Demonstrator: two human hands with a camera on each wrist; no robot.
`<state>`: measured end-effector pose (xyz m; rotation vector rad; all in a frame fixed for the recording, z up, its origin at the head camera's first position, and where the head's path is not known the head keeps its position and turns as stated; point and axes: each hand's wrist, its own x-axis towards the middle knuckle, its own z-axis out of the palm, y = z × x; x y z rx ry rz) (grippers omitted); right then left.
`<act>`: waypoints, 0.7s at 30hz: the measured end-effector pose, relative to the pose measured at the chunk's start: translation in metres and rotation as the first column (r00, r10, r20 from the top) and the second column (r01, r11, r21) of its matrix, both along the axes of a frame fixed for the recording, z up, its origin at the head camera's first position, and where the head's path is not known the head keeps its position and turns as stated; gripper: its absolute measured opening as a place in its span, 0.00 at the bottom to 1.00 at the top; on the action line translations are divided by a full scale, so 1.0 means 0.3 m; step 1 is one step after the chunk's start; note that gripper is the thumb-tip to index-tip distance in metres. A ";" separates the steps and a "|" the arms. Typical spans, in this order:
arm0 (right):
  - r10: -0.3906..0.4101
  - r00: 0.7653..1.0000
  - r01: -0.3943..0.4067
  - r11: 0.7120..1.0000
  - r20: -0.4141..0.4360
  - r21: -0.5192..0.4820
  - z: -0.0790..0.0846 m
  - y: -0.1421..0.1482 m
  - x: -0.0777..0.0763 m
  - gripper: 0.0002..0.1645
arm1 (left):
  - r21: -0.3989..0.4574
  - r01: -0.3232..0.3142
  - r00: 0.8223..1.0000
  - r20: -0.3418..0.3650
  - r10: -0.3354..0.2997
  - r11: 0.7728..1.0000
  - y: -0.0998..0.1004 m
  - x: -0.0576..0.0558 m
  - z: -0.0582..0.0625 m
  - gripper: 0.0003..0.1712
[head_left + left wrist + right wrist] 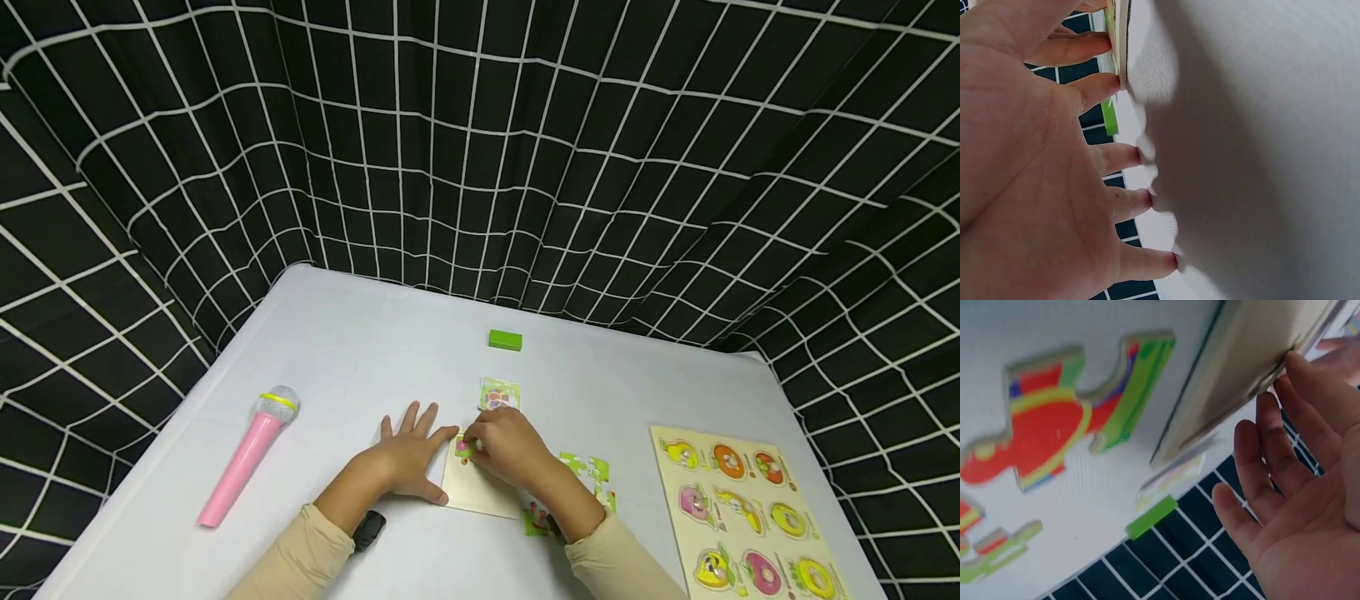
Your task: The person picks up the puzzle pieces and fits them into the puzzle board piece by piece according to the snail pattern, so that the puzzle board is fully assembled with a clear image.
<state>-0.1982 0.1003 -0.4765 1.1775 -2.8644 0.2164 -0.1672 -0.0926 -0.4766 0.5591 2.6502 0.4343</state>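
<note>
A pale wooden puzzle board (480,493) lies on the white table between both hands. My left hand (405,463) is spread on the table at the board's left side, its thumb and index finger touching the edge. In the left wrist view the fingers of that hand (1079,169) are straight and apart. Over the board's upper left corner, my right hand (512,448) pinches a small puzzle piece (461,447), colored green and pink, against the board. Fingers partly cover that piece. Loose puzzle pieces (598,469) lie right of the board, some hidden beneath the right forearm.
A small picture card (498,392) lies just beyond the board, with a green block (506,340) farther back. At left is a pink toy microphone (243,467); at right, a fruit peg board (701,546). A black gridded curtain (450,150) surrounds the table's back and sides.
</note>
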 end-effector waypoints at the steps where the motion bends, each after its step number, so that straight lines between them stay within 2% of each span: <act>1: -0.009 1.000 0.009 1.000 -0.001 0.004 -0.003 0.000 0.001 0.10 | -0.001 -0.001 1.000 0.001 0.001 1.000 0.002 0.000 0.000 0.56; 12: -0.070 0.997 0.070 0.998 -0.019 0.002 0.002 0.004 0.013 0.10 | -0.017 0.006 1.000 -0.011 -0.006 1.000 0.018 -0.007 -0.002 0.56; 21: -0.045 0.998 0.046 0.999 0.032 -0.023 0.009 0.009 0.017 0.13 | -0.021 -0.011 1.000 0.002 0.011 1.000 0.010 -0.004 -0.009 0.57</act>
